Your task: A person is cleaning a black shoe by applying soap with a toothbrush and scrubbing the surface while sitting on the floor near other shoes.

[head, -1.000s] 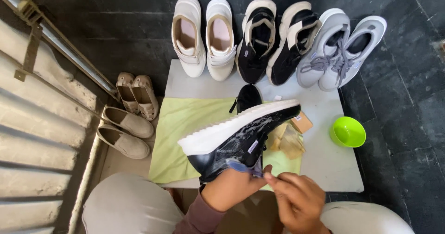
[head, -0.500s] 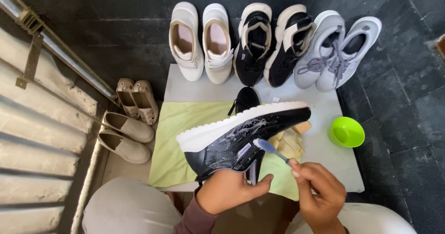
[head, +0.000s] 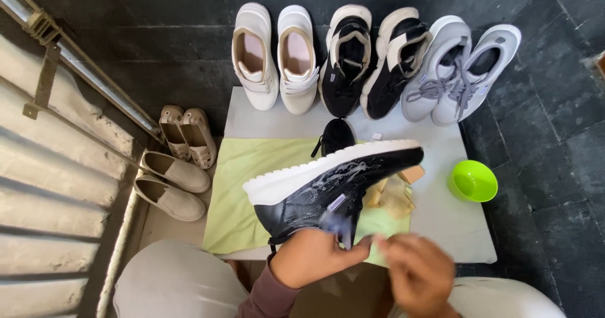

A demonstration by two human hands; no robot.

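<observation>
Both hands now meet low: left fingers (head: 353, 250) grip the black sneaker (head: 328, 189), right fingers' (head: 394, 249) state blurred.

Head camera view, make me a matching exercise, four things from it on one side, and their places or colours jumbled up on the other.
Things:
1. black sneaker with white sole
2. bowl
3. grey lace-up sneakers
4. cloth

Places or colours:
A. far end of the row, right side
B. bright green, on the table's right part
C. pale green, spread on the table
D. held up on its side by the left hand

Pairs: 1-D, 2-B, 3-A, 4-C
</observation>
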